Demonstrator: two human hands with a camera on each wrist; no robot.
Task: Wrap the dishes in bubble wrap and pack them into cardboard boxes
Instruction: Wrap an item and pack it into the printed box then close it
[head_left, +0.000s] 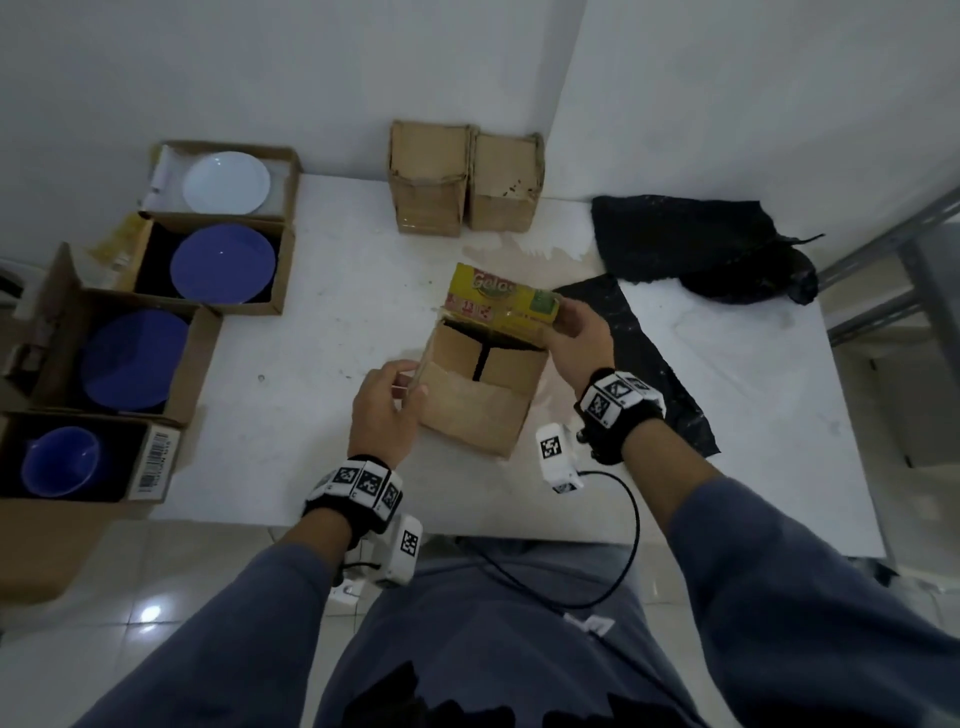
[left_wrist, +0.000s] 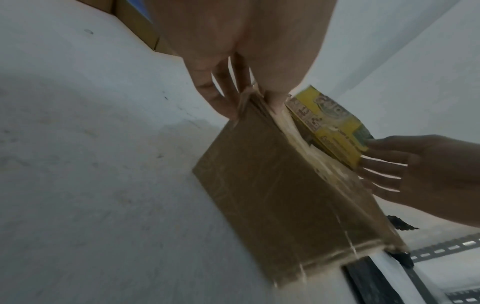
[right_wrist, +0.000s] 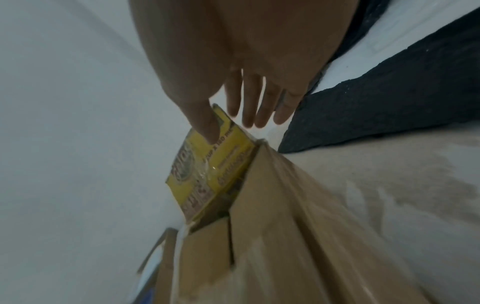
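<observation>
A brown cardboard box (head_left: 478, 410) stands in the middle of the white table (head_left: 322, 338), two inner flaps folded in with a dark slit between them. Its far flap (head_left: 498, 301), printed yellow, stands up. My right hand (head_left: 576, 338) holds that yellow flap (right_wrist: 213, 170) at its right end, thumb on the printed face and fingers behind. My left hand (head_left: 387, 405) pinches the upright near-left flap edge (left_wrist: 246, 96) of the box (left_wrist: 272, 195). What is inside the box is hidden.
Open boxes along the left hold a white plate (head_left: 227, 183), two blue plates (head_left: 222, 264) (head_left: 132, 361) and a blue cup (head_left: 60, 462). Two closed boxes (head_left: 462, 179) stand at the back. Black wrap sheets (head_left: 691, 244) lie at the right, one beside the box. A metal rack (head_left: 893, 260) stands far right.
</observation>
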